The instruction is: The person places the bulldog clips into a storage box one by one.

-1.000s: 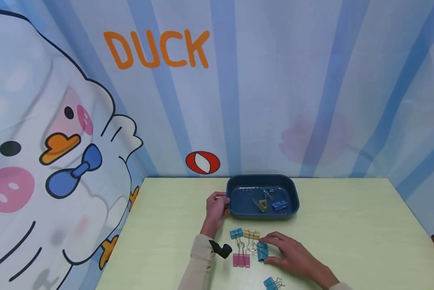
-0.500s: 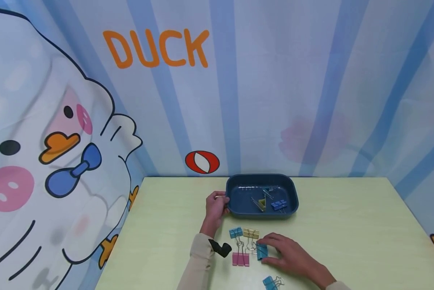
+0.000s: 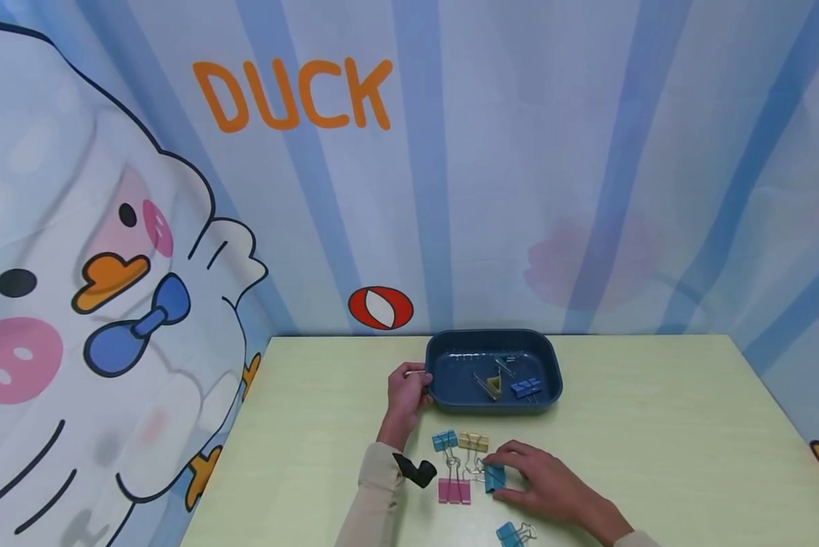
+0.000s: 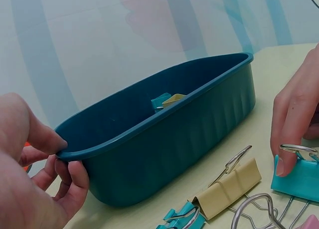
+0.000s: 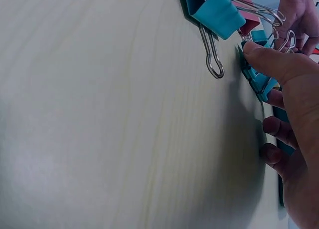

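My left hand (image 3: 404, 395) pinches the left rim of a dark blue plastic tray (image 3: 494, 409), thumb over the edge and fingers outside, as the left wrist view (image 4: 30, 174) shows. My right hand (image 3: 549, 486) holds a teal binder clip (image 3: 494, 479) on the table between thumb and index finger; the other fingers are loosely bent. To its left lie a pink binder clip (image 3: 454, 491), a yellow binder clip (image 3: 474, 441) and a smaller teal binder clip (image 3: 444, 441), their wire handles close together. Another teal binder clip (image 3: 510, 535) lies nearer the front.
Inside the tray are a blue binder clip (image 3: 526, 388), a yellow-green one (image 3: 494, 384) and a teal one near the back. The pale wooden table (image 3: 656, 425) meets a printed curtain (image 3: 491, 152) behind the tray. A black strap end (image 3: 416, 471) sticks out from the left sleeve.
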`<state>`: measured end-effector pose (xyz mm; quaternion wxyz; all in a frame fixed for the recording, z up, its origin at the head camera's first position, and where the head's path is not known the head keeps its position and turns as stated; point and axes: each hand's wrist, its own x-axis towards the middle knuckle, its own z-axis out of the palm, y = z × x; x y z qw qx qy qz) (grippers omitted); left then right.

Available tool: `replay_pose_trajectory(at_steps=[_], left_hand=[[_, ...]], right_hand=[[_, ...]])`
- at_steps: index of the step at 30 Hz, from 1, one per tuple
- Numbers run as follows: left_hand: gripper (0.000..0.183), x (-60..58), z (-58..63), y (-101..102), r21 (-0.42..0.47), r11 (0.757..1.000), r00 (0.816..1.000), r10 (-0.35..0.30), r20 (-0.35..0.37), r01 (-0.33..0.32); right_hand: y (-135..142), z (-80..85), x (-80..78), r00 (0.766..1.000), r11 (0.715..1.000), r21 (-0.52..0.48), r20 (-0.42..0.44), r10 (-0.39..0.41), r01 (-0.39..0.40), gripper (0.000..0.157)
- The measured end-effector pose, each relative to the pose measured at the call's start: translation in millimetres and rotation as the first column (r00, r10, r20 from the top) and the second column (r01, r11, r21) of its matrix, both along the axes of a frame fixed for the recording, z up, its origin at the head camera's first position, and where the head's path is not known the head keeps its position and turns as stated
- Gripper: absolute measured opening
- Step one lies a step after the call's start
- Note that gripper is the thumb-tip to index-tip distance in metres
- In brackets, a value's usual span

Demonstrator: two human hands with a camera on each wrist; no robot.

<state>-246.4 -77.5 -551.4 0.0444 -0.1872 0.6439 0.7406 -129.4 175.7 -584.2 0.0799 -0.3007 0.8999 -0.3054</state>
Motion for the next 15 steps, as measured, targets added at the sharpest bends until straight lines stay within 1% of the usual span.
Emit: replay_pose_trajectory(at_steps=[6,15], left_hand=[[0.027,0.7,0.0,-0.5,0.001,1.0,1.0,-0.005,-0.007,0.005],[0.026,1.1,-0.8,-0.9,0.0,1.0,1.0,-0.003,-0.01,0.003]], right_hand=[[-1.5,3.8,-0.6,1.0,1.0,0.028,-0.007,0.007,-0.007,0.046],[-2.5,5.0,-1.0,1.0,0.999,0.035,-0.001,0.001,-0.001,0.043]])
